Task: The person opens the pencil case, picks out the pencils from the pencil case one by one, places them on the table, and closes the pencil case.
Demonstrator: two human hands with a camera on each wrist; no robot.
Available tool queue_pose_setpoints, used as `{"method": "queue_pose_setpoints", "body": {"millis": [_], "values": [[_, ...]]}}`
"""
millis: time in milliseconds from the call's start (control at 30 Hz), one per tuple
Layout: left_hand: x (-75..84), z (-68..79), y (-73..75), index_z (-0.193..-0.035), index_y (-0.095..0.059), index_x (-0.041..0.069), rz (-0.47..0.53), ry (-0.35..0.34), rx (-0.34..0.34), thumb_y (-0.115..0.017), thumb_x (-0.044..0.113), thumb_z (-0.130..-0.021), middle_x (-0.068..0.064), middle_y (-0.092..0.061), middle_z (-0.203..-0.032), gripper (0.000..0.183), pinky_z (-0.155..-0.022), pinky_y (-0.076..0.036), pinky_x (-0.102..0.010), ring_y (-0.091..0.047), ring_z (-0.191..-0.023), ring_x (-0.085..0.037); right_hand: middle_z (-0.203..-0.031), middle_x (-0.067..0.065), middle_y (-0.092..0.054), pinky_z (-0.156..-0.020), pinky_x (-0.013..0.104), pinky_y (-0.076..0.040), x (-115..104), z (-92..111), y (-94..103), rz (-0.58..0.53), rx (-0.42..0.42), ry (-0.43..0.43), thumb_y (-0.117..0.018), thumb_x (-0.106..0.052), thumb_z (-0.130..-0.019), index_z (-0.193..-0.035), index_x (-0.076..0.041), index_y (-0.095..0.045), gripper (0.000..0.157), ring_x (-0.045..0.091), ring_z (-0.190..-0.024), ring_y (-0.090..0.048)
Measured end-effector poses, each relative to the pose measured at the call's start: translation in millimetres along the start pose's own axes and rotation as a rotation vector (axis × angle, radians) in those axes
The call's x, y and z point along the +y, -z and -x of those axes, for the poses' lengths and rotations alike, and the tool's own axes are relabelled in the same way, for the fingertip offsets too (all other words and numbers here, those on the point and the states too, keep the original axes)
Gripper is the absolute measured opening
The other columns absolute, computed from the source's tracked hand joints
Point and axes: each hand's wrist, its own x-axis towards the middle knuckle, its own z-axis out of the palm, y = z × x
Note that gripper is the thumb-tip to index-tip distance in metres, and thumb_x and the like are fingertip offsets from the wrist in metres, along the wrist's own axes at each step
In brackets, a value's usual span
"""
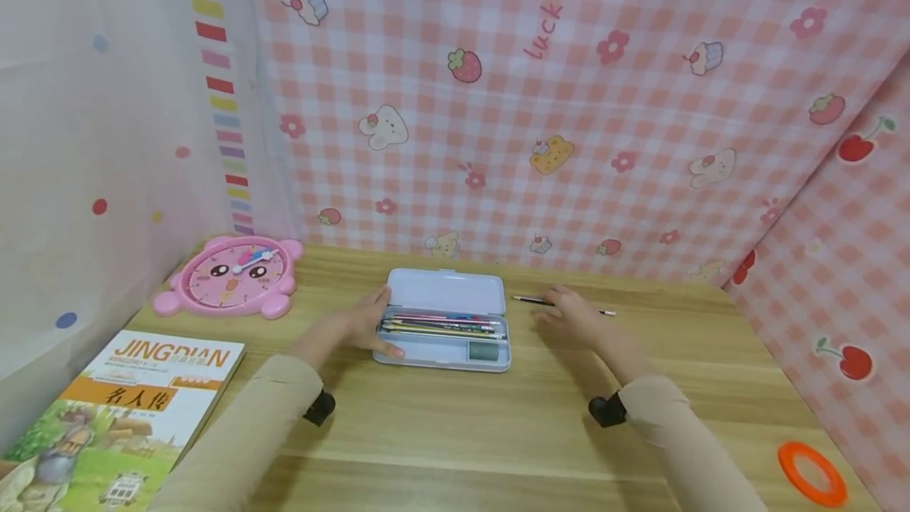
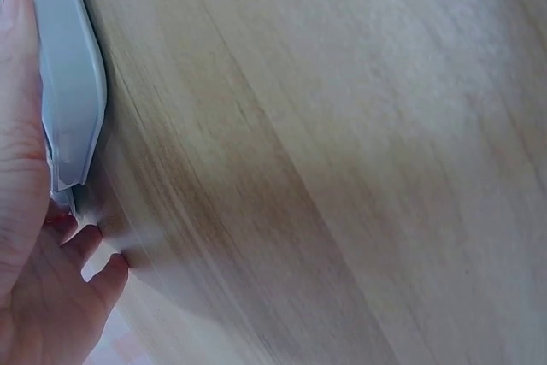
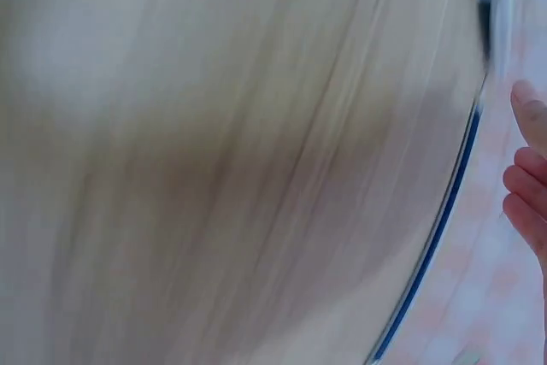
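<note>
Broadly, backdrop: pink-and-white checked cloth [image 1: 498, 101] with printed fruit and flowers, hung behind the work surface.
Tabletop: light wood-grain table [image 1: 462, 433], bearing everything below.
Book: paperback with an orange-and-green illustrated cover [image 1: 121, 417], lay at the near left.
Clock: pink plastic animal-faced toy clock [image 1: 213, 291], sat beyond the book.
Case: white rectangular hinged pencil case [image 1: 426, 352], lay mid-table, lid folded back, long axis left to right.
Left hand: left hand [image 1: 364, 322] gripped the case's left end, thumb over the front corner, fingers behind.
Right hand: right hand [image 1: 572, 314] was low over the table, right of the case, fingers bent at the loose pencil. Could not tell whether they pinched it or only touched it; the right wrist view did not show the contact.
Ring: flat orange ring [image 1: 787, 461], near right, well apart from both hands.
Bundle: several slim multicoloured pencils [image 1: 441, 325], lay lengthwise in the case's rear part.
Loose pencil: slender black pencil with a white end [image 1: 529, 300], lay right of the case, directly at the right fingers, much nearer them than the left hand. Long axis ran roughly left-right, point toward the case, white end slightly nearer the person; the hand hid its middle.
Block: small grey-green rectangular block [image 1: 483, 351], in the case's front right corner.
</note>
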Motion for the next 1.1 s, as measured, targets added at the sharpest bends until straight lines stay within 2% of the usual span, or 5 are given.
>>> {"method": "queue_pose_setpoints", "body": {"millis": [133,267,433,733,1100], "values": [[0.4,-0.5,0.7,-0.142,0.003,-0.011,-0.001,0.007,0.004,-0.071,0.05,-0.072,-0.03,0.002,-0.149,0.118,-0.115,-0.01,-0.048,-0.003,-0.14,-0.041,-0.098,0.019,-0.062,-0.078,0.04,-0.053,-28,-13,-8.8,-0.019,0.006,0.168,-0.065,-0.011,-0.083,-0.104,0.007,-0.062,0.028,0.031,-0.091,-0.062],[2.1,-1.2,0.0,-0.141,0.002,-0.012,0.008,0.004,0.006,-0.071,0.049,-0.072,-0.031,0.002,-0.149,0.118,-0.115,-0.011,-0.049,-0.004,-0.139,-0.042,-0.095,0.014,-0.063,-0.077,0.034,-0.054,-48,-23,-13.6,-0.045,-0.068,0.232,-0.064,-0.009,-0.084,-0.1,0.004,-0.064,0.021,0.025,-0.089,-0.062],[2.7,-1.7,-1.9,-0.142,0.003,-0.012,0.02,0.005,0.0,-0.072,0.049,-0.071,-0.031,0.003,-0.149,0.119,-0.115,-0.01,-0.048,-0.002,-0.14,-0.041,-0.089,0.011,-0.064,-0.074,0.029,-0.053,-62,-31,-18.1,-0.051,-0.112,0.246,-0.064,-0.008,-0.084,-0.096,0.002,-0.066,0.017,0.021,-0.084,-0.061],[3.5,-2.1,-2.3,-0.142,0.003,-0.01,0.022,0.019,-0.012,-0.072,0.05,-0.071,-0.029,0.004,-0.15,0.12,-0.116,-0.01,-0.048,-0.002,-0.14,-0.04,-0.092,0.011,-0.065,-0.079,0.031,-0.053,-73,-37,-21.2,-0.05,-0.197,0.175,-0.06,-0.003,-0.086,-0.097,0.002,-0.068,0.014,0.021,-0.088,-0.062],[1.3,-0.5,-1.7,-0.141,0.003,-0.012,0.022,0.003,0.001,-0.071,0.05,-0.071,-0.03,0.003,-0.149,0.119,-0.115,-0.011,-0.049,-0.003,-0.139,-0.042,-0.087,0.008,-0.065,-0.076,0.032,-0.053,-70,-33,-15.6,-0.016,-0.059,0.197,-0.059,0.0,-0.085,-0.091,-0.002,-0.068,0.011,0.02,-0.083,-0.063]]}}
